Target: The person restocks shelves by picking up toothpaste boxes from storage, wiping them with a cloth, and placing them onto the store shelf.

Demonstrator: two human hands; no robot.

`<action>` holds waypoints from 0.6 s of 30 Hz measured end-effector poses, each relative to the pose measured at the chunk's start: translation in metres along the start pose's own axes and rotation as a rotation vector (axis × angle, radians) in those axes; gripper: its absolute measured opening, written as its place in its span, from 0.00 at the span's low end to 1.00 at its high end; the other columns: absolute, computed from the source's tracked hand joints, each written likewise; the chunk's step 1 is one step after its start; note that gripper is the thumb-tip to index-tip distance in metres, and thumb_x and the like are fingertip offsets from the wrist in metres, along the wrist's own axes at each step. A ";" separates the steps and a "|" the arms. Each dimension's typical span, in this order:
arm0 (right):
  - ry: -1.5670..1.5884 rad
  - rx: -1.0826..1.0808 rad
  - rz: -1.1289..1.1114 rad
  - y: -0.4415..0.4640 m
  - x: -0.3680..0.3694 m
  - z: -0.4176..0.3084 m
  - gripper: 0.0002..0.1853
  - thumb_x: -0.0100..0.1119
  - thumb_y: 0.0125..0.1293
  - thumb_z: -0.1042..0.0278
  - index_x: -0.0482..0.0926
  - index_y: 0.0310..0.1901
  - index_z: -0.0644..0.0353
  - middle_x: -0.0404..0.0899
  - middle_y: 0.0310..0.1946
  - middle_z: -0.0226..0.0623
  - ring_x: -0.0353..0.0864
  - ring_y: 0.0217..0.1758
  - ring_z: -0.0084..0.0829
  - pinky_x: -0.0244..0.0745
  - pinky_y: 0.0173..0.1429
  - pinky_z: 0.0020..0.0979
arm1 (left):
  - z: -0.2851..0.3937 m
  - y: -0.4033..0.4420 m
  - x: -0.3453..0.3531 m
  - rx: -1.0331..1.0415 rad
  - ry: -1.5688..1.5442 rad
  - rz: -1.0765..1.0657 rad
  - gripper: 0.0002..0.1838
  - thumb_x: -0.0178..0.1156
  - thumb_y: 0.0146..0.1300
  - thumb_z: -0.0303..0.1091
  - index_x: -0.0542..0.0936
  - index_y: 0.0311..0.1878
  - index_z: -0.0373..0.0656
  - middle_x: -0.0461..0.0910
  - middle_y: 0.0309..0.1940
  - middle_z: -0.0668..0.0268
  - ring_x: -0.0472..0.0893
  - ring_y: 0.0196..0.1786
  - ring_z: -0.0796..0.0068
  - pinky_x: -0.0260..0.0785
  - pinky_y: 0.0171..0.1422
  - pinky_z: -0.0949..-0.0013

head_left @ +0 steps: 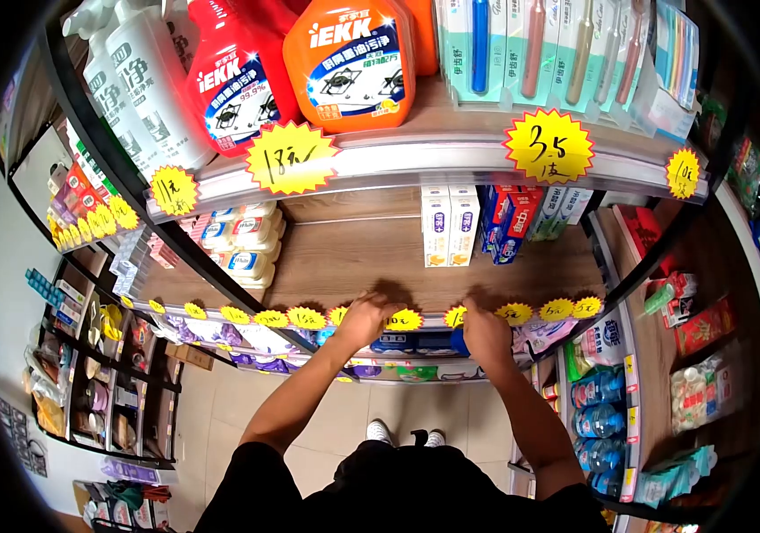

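My left hand (pixel 368 321) is at the front edge of the middle shelf, its fingers curled in beside a yellow starburst price tag (pixel 405 320). My right hand (pixel 487 337) is closed at the same edge, close to another yellow price tag (pixel 456 317). What the fingertips hold, if anything, is hidden. Between the hands runs the shelf's price strip (pixel 431 322). Farther back on the wooden shelf (pixel 344 258) stand white toothpaste boxes (pixel 448 226) and blue and red toothpaste boxes (pixel 510 224). Stacked white-and-cream packs (pixel 248 235) sit at the left.
The upper shelf edge (pixel 415 160) juts out above my hands, carrying orange cleaner bottles (pixel 353 67), red cleaner bottles (pixel 236 84) and boxed toothbrushes (pixel 535 53). Blue bottles (pixel 600 421) line a side shelf at right. A black post (pixel 211 266) slants down on the left.
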State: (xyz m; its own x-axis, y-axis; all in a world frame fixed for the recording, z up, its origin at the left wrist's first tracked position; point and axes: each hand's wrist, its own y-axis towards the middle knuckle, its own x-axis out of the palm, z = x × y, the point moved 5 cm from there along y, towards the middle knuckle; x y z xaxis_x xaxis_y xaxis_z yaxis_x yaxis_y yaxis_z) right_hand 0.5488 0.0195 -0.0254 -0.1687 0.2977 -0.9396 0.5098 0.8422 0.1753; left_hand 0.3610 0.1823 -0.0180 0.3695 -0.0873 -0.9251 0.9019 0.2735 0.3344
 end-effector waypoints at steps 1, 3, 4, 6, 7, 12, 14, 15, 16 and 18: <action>0.012 0.007 -0.012 0.005 0.004 0.003 0.13 0.55 0.69 0.66 0.77 0.53 0.54 0.86 0.30 0.50 0.87 0.35 0.53 0.80 0.41 0.52 | 0.000 0.000 -0.001 0.003 -0.001 -0.016 0.25 0.63 0.55 0.23 0.86 0.57 0.54 0.84 0.41 0.62 0.83 0.49 0.58 0.72 0.59 0.55; 0.021 0.012 -0.025 0.009 0.013 0.008 0.09 0.56 0.70 0.64 0.78 0.49 0.54 0.85 0.30 0.51 0.86 0.34 0.54 0.78 0.41 0.54 | 0.002 0.000 -0.005 -0.021 -0.027 -0.036 0.24 0.63 0.56 0.25 0.85 0.58 0.54 0.84 0.43 0.62 0.82 0.51 0.57 0.72 0.62 0.55; 0.045 -0.016 -0.017 0.009 0.016 0.007 0.08 0.56 0.70 0.64 0.77 0.46 0.55 0.85 0.30 0.51 0.85 0.35 0.55 0.77 0.42 0.55 | 0.001 0.000 -0.006 -0.044 -0.050 -0.055 0.23 0.63 0.58 0.26 0.84 0.59 0.53 0.84 0.44 0.61 0.82 0.53 0.57 0.71 0.65 0.54; 0.067 -0.046 -0.006 0.012 0.017 0.003 0.06 0.56 0.70 0.65 0.76 0.44 0.55 0.85 0.30 0.52 0.85 0.35 0.56 0.77 0.42 0.56 | -0.001 0.001 -0.007 -0.044 -0.059 -0.044 0.24 0.63 0.58 0.27 0.84 0.59 0.54 0.84 0.44 0.61 0.82 0.52 0.57 0.71 0.64 0.54; 0.103 -0.036 -0.034 0.011 0.017 -0.001 0.06 0.56 0.70 0.66 0.76 0.45 0.55 0.84 0.30 0.52 0.84 0.36 0.57 0.76 0.43 0.57 | -0.001 0.001 -0.007 -0.043 -0.071 -0.040 0.24 0.64 0.59 0.28 0.84 0.60 0.55 0.83 0.43 0.61 0.82 0.52 0.57 0.71 0.64 0.54; 0.186 -0.007 -0.019 0.015 0.017 -0.004 0.07 0.55 0.68 0.67 0.78 0.45 0.57 0.85 0.33 0.56 0.85 0.40 0.58 0.77 0.48 0.56 | -0.002 -0.001 -0.006 -0.055 -0.061 -0.017 0.22 0.65 0.59 0.30 0.84 0.59 0.54 0.82 0.42 0.61 0.81 0.51 0.57 0.71 0.61 0.54; 0.283 0.074 -0.043 0.012 0.023 0.000 0.08 0.57 0.70 0.65 0.77 0.46 0.56 0.85 0.35 0.56 0.84 0.42 0.59 0.76 0.50 0.57 | 0.003 0.000 -0.007 -0.056 -0.060 0.002 0.21 0.65 0.59 0.30 0.84 0.57 0.53 0.82 0.42 0.61 0.81 0.51 0.57 0.71 0.60 0.54; 0.283 0.079 -0.041 0.011 0.026 0.003 0.08 0.57 0.70 0.65 0.77 0.46 0.56 0.85 0.35 0.56 0.84 0.42 0.59 0.76 0.50 0.57 | 0.008 0.003 -0.013 -0.040 -0.038 0.068 0.19 0.65 0.59 0.30 0.84 0.55 0.50 0.82 0.42 0.61 0.80 0.50 0.58 0.71 0.59 0.54; 0.288 0.074 -0.010 0.011 0.029 0.005 0.08 0.57 0.70 0.64 0.77 0.46 0.56 0.85 0.36 0.54 0.84 0.42 0.58 0.76 0.49 0.56 | 0.013 0.005 -0.019 -0.026 -0.014 0.133 0.17 0.65 0.59 0.31 0.85 0.53 0.48 0.82 0.42 0.61 0.80 0.50 0.58 0.70 0.58 0.55; 0.294 0.074 0.027 0.014 0.034 0.008 0.08 0.57 0.70 0.63 0.76 0.46 0.55 0.86 0.37 0.53 0.84 0.42 0.58 0.76 0.49 0.56 | 0.030 0.017 -0.024 -0.001 -0.051 0.165 0.16 0.65 0.59 0.31 0.85 0.51 0.46 0.82 0.42 0.61 0.79 0.50 0.58 0.70 0.58 0.55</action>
State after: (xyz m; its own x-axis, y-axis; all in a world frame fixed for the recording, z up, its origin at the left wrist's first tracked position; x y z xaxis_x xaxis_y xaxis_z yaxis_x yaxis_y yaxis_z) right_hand 0.5569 0.0384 -0.0576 -0.3853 0.4463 -0.8077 0.5760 0.8001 0.1673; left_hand 0.3748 0.1601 0.0152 0.5235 -0.0898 -0.8473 0.8278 0.2888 0.4809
